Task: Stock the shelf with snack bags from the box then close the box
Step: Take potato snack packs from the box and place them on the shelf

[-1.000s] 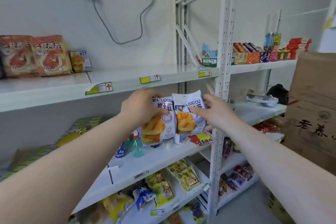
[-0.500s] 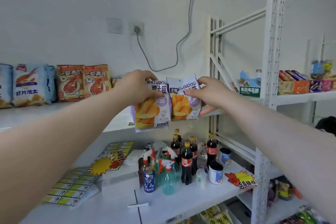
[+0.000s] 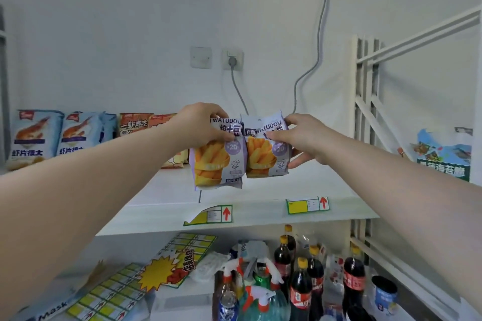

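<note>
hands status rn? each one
Left hand: closed on the left fries snack bag, above the shelf.
Right hand: closed on the right fries snack bag.

Both bare forearms reach forward and up, nearly level with each other. The left hand point(image 3: 202, 125) has its grip closed, thumb pressed in front and fingers curled behind. The right hand point(image 3: 303, 138) pinches likewise, thumb forward, its lower fingers spread and slightly bent.
</note>
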